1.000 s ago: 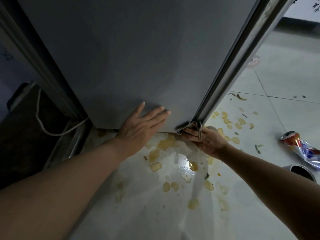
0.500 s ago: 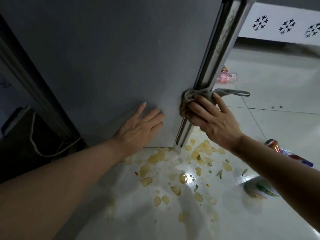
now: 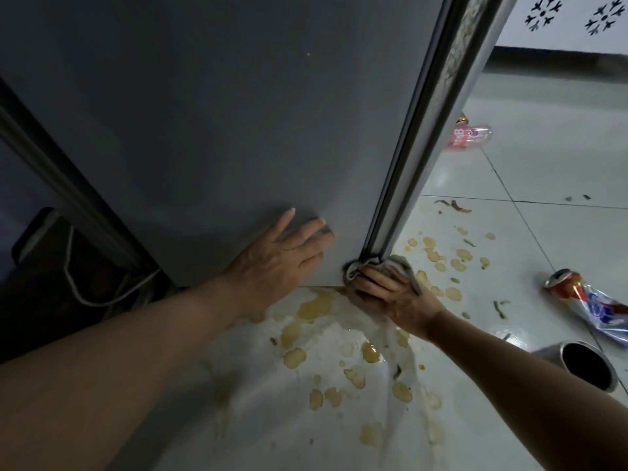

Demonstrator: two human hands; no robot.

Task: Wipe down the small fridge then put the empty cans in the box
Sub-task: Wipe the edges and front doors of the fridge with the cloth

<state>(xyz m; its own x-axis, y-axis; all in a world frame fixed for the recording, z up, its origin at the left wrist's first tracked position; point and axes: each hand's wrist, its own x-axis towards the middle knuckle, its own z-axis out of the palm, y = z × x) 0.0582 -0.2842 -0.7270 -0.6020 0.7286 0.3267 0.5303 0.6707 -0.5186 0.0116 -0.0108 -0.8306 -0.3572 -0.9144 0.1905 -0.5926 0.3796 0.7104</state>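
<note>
Against the grey side panel of the small fridge (image 3: 210,130), near its bottom front corner, the left hand (image 3: 282,256) lies flat with fingers spread and holding nothing, apparently to brace the cabinet. The right hand (image 3: 390,294) has its fingers curled tight around a grey cloth (image 3: 402,265), pressing it on the foot of the door edge; half a second ago it gripped higher up that edge. Crushed cans (image 3: 567,287) lie on the stained floor (image 3: 339,419) to the right; no box shows.
</note>
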